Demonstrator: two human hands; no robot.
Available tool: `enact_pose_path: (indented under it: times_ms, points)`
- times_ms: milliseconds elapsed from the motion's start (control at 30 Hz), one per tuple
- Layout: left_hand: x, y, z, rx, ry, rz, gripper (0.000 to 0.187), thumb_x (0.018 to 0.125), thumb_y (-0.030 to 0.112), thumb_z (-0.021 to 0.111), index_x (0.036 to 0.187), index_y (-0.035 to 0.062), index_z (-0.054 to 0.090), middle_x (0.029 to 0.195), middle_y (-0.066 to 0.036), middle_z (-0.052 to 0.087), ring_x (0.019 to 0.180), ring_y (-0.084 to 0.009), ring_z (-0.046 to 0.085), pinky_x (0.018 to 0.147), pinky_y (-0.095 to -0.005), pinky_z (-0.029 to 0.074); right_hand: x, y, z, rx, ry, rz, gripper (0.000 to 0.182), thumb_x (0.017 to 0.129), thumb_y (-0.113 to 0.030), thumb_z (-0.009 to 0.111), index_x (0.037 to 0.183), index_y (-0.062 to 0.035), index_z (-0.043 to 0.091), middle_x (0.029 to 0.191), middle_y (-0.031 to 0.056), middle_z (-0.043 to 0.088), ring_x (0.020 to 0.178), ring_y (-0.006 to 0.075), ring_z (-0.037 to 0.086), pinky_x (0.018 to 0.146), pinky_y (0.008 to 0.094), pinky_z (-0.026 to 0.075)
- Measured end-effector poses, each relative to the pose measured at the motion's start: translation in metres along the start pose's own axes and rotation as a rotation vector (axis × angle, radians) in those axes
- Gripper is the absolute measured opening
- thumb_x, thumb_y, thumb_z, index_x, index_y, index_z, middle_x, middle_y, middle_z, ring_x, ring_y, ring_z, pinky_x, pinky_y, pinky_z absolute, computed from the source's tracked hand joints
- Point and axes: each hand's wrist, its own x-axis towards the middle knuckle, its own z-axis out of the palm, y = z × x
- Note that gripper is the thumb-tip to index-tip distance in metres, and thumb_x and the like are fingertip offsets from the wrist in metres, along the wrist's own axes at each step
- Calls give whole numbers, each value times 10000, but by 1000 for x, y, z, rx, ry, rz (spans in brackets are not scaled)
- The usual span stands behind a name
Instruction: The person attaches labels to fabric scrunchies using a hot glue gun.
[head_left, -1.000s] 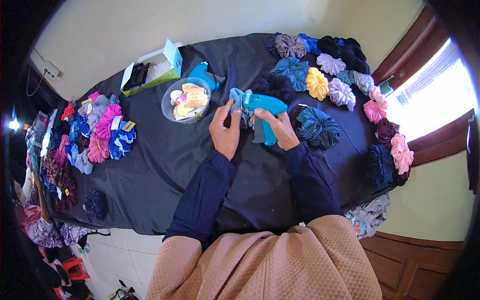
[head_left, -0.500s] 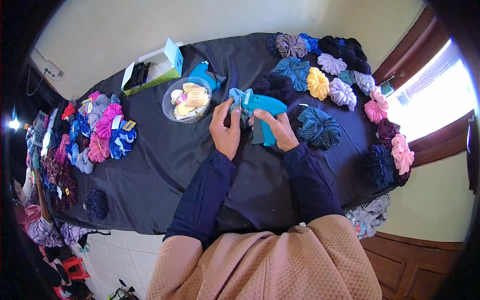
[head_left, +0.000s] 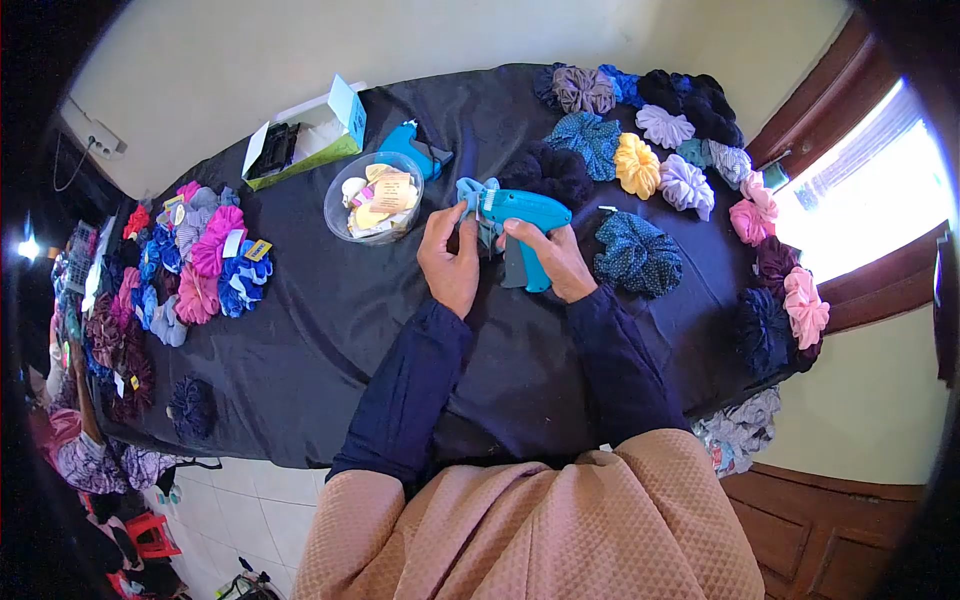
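Observation:
My right hand (head_left: 556, 258) is wrapped round the grip of a teal tagging gun (head_left: 530, 208), its nose pointing left. Pinched in my left hand (head_left: 449, 250) is a light blue scrunchie (head_left: 474, 190), which meets the gun's nose. Any tag between them is too small to make out. Just right of my right hand lies a dark teal dotted scrunchie (head_left: 638, 256). A clear round tub (head_left: 330, 217) of paper tags (head_left: 384, 199) stands left of my left hand. Behind the tub lies a second teal tagging gun (head_left: 416, 150).
A green and white box (head_left: 340, 120) with dark contents sits at the back left. Tagged scrunchies (head_left: 212, 250) are heaped on the left side. More scrunchies, including a yellow one (head_left: 637, 166), spread along the right. Black cloth (head_left: 300, 350) covers the table.
The tagging gun has shifted very slightly left and down. Both hands keep nearly the same hold on the gun and the light blue scrunchie.

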Motion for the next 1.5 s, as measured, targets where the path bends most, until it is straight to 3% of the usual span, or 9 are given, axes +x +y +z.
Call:
enact_pose_path:
  times_ms: [167,267,633,733,967,1067,1267,1333,1500]
  points:
    - [-1,1,0,-9,0,-54,177,863,11,625,1037,-17,646,896,-87,617,822,-184,618,722,-288,472,2,9,0,-3,7,-28,274,865,-198,691,1079,-29,663,868,29,672,774,90,610,687,250,477]
    - [-2,2,0,-14,-2,-50,168,894,13,604,1055,-14,644,912,-36,609,832,-107,573,736,-246,452,2,7,2,-3,11,-34,266,863,-190,693,1071,-27,663,873,31,675,779,93,612,698,252,479]
    - [-1,6,-2,95,-18,125,189,850,-28,598,1034,-23,639,942,-111,638,866,-221,635,780,-304,481,0,8,1,-28,4,-44,236,869,-157,693,1056,-15,663,887,28,679,790,98,616,722,261,484]
    - [0,7,-2,120,-5,167,199,814,-57,602,1007,-27,639,930,-140,640,837,-270,654,742,-316,501,-1,6,2,-54,4,-42,232,871,-156,692,1053,-16,664,888,28,678,789,97,615,724,263,486]
    - [-1,7,-1,106,-16,130,190,822,-48,604,1008,-27,637,935,-136,634,838,-263,650,745,-318,500,-2,6,5,-79,20,-64,211,878,-157,680,1038,-18,672,870,18,673,787,92,607,720,261,480]
    - [-2,7,1,51,7,79,177,842,-22,607,1016,-26,637,971,-134,630,880,-248,641,770,-321,493,-1,8,5,-86,21,-93,209,879,-157,677,1037,-21,673,858,11,669,777,87,598,715,257,476]
    - [1,9,1,89,52,170,193,879,43,627,1060,-24,639,1098,-141,609,1011,-253,610,859,-322,475,-2,0,8,16,29,-56,219,886,-174,666,1051,-28,675,866,8,665,763,83,590,706,251,472]
    - [1,11,1,6,-22,42,223,881,62,638,1088,-20,643,1146,-145,595,1056,-261,595,877,-325,474,-3,-3,8,73,31,-45,222,889,-179,662,1054,-31,675,870,8,664,763,83,592,702,250,471]
    - [1,19,0,104,26,111,245,872,52,639,1109,-9,650,1114,-130,596,1014,-243,602,850,-322,478,-2,1,5,54,21,-41,230,891,-188,660,1062,-35,675,888,12,666,766,85,595,698,251,472]
